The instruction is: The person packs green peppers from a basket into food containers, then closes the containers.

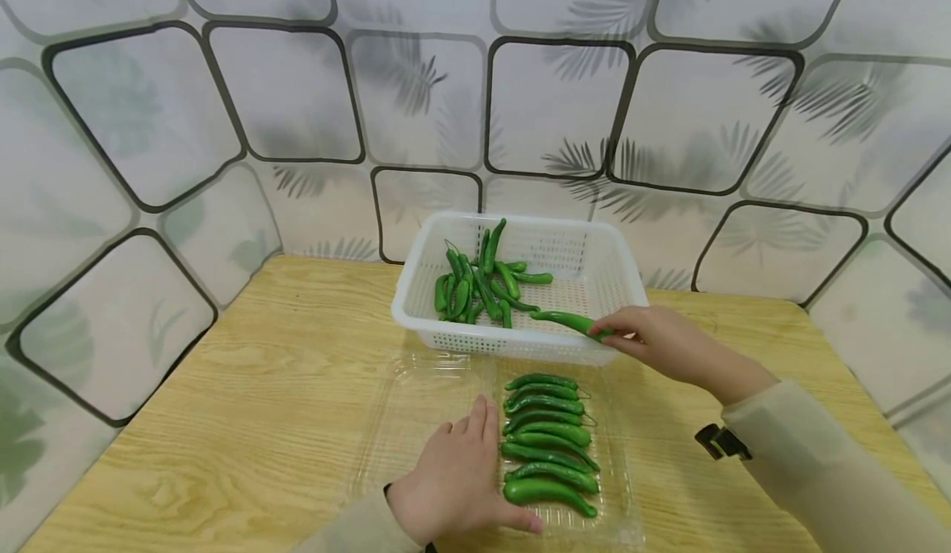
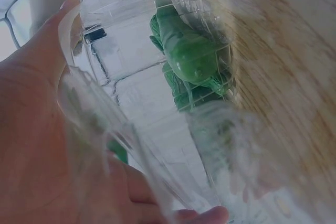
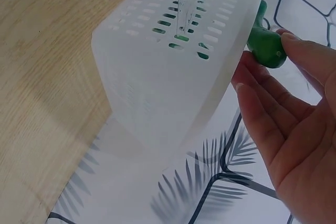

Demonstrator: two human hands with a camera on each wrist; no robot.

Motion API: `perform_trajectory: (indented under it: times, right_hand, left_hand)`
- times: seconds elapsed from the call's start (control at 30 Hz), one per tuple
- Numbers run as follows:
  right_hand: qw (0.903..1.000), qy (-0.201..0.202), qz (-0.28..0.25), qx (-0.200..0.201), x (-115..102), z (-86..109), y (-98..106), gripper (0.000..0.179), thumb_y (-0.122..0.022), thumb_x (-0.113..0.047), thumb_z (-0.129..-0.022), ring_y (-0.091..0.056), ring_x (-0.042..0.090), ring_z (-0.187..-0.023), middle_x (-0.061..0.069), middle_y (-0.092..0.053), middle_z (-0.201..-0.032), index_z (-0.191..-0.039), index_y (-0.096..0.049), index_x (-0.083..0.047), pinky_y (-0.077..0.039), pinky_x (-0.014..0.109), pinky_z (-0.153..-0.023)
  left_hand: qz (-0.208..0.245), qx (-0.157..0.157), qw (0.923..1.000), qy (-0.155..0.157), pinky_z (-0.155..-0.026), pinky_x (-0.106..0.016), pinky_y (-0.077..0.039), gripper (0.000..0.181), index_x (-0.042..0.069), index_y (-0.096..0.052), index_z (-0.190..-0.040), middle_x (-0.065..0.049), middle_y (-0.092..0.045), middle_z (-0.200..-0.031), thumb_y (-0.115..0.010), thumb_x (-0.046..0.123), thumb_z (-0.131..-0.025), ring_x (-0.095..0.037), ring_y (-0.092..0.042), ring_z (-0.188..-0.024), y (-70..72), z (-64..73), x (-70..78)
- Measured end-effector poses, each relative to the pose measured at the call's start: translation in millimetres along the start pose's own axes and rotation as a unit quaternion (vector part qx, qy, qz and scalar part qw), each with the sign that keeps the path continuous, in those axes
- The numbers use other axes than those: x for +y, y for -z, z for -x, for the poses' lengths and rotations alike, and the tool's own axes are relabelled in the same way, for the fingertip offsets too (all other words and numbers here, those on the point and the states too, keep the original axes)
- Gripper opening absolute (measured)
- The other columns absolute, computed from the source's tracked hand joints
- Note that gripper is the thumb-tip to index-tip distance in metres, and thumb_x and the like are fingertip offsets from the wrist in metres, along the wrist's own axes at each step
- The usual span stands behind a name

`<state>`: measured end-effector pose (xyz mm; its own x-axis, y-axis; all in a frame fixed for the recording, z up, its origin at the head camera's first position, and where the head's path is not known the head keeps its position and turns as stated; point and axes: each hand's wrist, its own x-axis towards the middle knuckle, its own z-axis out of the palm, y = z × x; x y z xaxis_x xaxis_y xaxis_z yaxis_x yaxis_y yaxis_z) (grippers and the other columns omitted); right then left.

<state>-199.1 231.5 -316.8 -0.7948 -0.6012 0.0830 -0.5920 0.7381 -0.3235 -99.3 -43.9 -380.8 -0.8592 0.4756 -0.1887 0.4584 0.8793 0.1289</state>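
Note:
My right hand (image 1: 657, 338) pinches one end of a green chili pepper (image 1: 565, 319) between thumb and fingers, at the front right rim of a white plastic basket (image 1: 631, 276). In the right wrist view, the pepper's rounded end (image 3: 269, 50) shows at the fingertips, beside the basket rim. My left hand (image 1: 461, 470) rests on a clear plastic clamshell box (image 1: 620, 487), fingers straight along its middle fold and thumb spread toward the near side. Several green peppers (image 1: 550, 433) lie side by side in the box's right half. The left wrist view shows the peppers (image 2: 191, 59) through the clear wall.
More green peppers (image 1: 475, 285) are heaped in the basket's left part. The box's lid half (image 1: 423, 388) lies unfolded to the left on the wooden table (image 1: 245, 388). A patterned cloth wall (image 1: 423, 99) stands close behind the basket and along both sides.

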Motion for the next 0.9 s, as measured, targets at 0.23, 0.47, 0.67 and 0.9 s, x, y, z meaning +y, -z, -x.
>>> perform_trajectory:
  times: [0.23, 0.47, 0.67, 0.9]
  right_hand:
    - [0.9997, 0.012, 0.006, 0.019, -3, 8.9, 0, 0.021, -0.058, -0.015, -0.093, -0.062, 0.018, -0.093, 0.000, -0.065, -0.106, -0.111, -0.068, -0.013, -0.052, 0.034, -0.075]
    - [0.9994, 0.023, 0.005, 0.025, -6, 15.5, -1, 0.021, -0.059, -0.013, -0.092, -0.062, 0.018, -0.094, -0.001, -0.065, -0.106, -0.112, -0.067, -0.014, -0.052, 0.035, -0.074]
    - [0.9997, 0.014, -0.006, 0.017, -10, 22.7, -3, 0.021, -0.059, -0.014, -0.092, -0.061, 0.014, -0.093, -0.006, -0.064, -0.107, -0.111, -0.067, -0.018, -0.051, 0.037, -0.075]
    - [0.9996, 0.023, -0.007, 0.015, -14, 29.2, -6, 0.021, -0.059, -0.015, -0.092, -0.061, 0.010, -0.089, -0.007, -0.064, -0.105, -0.112, -0.067, -0.018, -0.050, 0.032, -0.071]
  left_hand:
    - [0.004, 0.006, 1.0000, -0.004, -0.095, -0.044, -0.040, 0.129, -0.004, -0.028, -0.144, -0.021, -0.028, -0.147, -0.046, 0.090, -0.057, -0.028, -0.040, -0.128, -0.7, -0.2, 0.9]
    - [-0.004, 0.017, 0.9998, -0.009, -0.094, -0.044, -0.041, 0.130, -0.005, -0.029, -0.143, -0.022, -0.029, -0.146, -0.045, 0.091, -0.057, -0.029, -0.042, -0.126, -1.2, 0.6, 0.2]
    - [-0.005, 0.023, 0.9996, -0.015, -0.093, -0.043, -0.042, 0.130, -0.006, -0.029, -0.142, -0.023, -0.030, -0.145, -0.046, 0.091, -0.057, -0.029, -0.042, -0.126, -1.7, 1.8, 0.1]
    - [-0.004, 0.021, 0.9997, -0.014, -0.094, -0.043, -0.041, 0.129, -0.006, -0.029, -0.143, -0.023, -0.029, -0.146, -0.046, 0.090, -0.058, -0.029, -0.042, -0.126, -1.5, 1.2, -0.8]
